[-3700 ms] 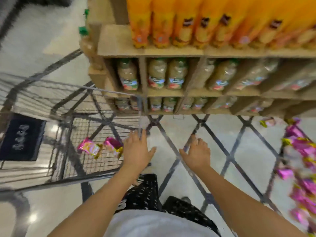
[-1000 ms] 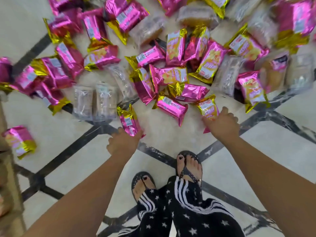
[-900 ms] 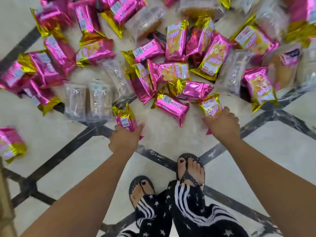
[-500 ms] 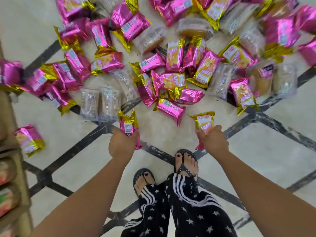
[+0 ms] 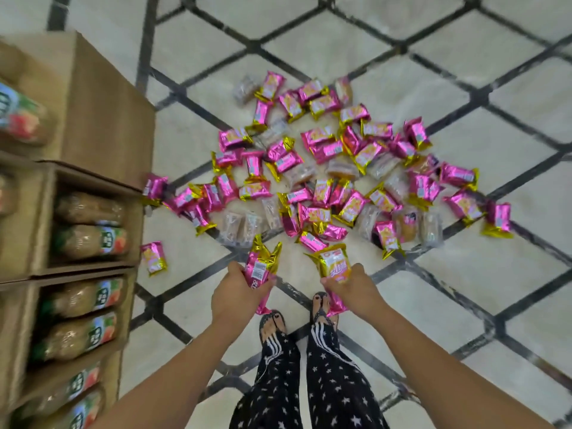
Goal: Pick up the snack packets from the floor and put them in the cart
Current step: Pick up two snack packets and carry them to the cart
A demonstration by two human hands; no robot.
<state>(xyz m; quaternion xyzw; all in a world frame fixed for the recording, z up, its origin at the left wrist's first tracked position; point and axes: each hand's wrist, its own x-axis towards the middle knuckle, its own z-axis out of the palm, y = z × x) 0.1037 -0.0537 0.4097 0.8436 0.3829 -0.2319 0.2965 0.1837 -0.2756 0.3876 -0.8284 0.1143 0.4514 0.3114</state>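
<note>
Both arms are out low in front of me. Past the fingertips of both hands the heap of snack packets (image 5: 325,181) is spread over the floor (image 5: 464,289), overlapping and lying at all angles. Its nearest edge lies just beyond my right hand (image 5: 356,289). One stray packet (image 5: 153,257) lies alone on the outer side of my left hand (image 5: 235,292), close to the foot of the cardboard trays (image 5: 105,119). Under my wrists are my own feet in sandals (image 5: 272,325).

Left hand: fingers curled round a pink packet (image 5: 261,264), held upright. Its gold crimped end splays above the fist and the lower end pokes out beneath.
Right hand: grips a second packet (image 5: 335,261), yellow-orange face towards me. Its pink tail hangs below the palm, over my right foot.

Containers: the trays are stacked well out past my left hand, open-fronted. Each holds bottles (image 5: 93,241) lying on their sides, with brownish contents and red-and-green labels. The print is too blurred to read.

Materials: most packets are glossy foil pillows, pink with gold ends. Among them are clear-wrapped packets (image 5: 247,226) showing something pale brown inside. The floor is pale polished stone crossed by dark lines in a diamond grid. The trays are plain brown corrugated card. My trousers (image 5: 334,382) are black cloth with white stars and side stripes.
</note>
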